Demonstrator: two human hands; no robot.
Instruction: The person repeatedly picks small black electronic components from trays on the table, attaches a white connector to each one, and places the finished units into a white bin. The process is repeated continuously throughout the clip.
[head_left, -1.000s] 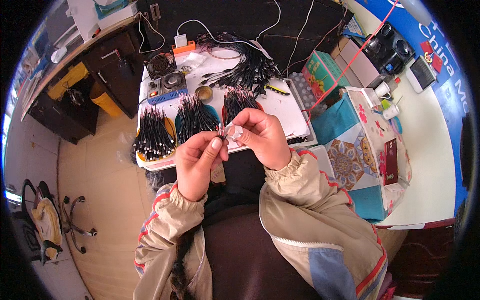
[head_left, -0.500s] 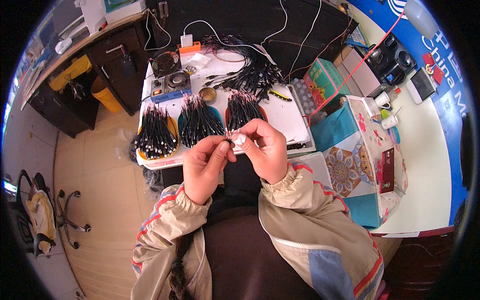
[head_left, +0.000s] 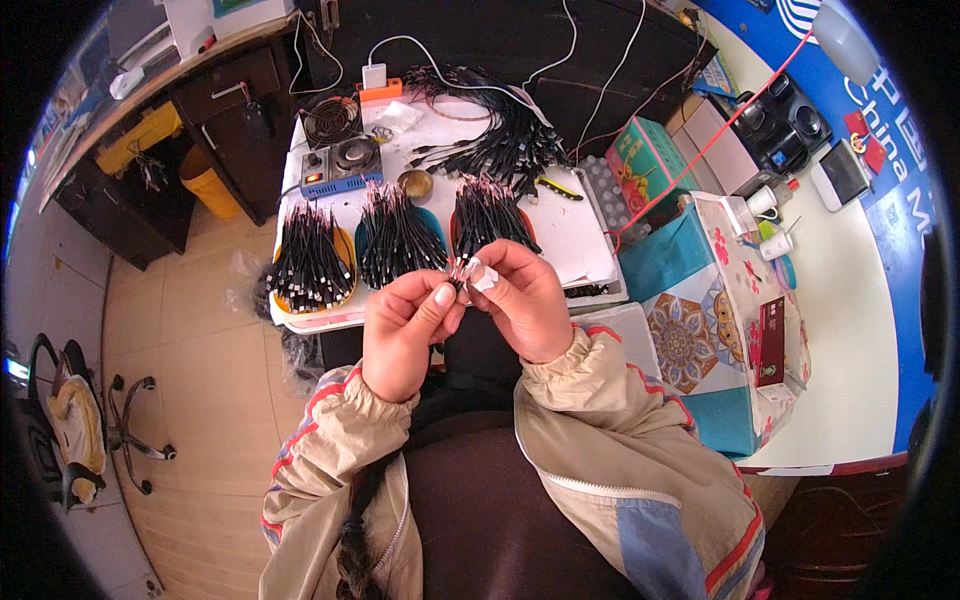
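In front of my chest, both hands meet at a few thin wire ends of a black cable (head_left: 459, 273). My left hand (head_left: 408, 325) pinches the cable's dark part between thumb and fingers. With thumb and forefinger, my right hand (head_left: 527, 305) closes on the pinkish wire tips. Something white (head_left: 485, 279), like tape or tissue, sits at those right fingertips. Just beyond are three bundles of short black cables: the left bundle (head_left: 310, 262) on a yellow tray, the middle bundle (head_left: 400, 240) on a teal one, the right bundle (head_left: 490, 222) on a red one.
Behind the bundles stand a blue box with a knob (head_left: 342, 172), a small fan (head_left: 330, 122) and a round tin (head_left: 415, 184). A heap of black cables (head_left: 500, 150) and a yellow-black hand tool (head_left: 558, 189) lie at the back. To the right is a cloth-covered box (head_left: 700, 330).
My hands stay together at almost the same spot. The fingers have shifted slightly around the wire ends, and more of the pinkish wires shows between them.
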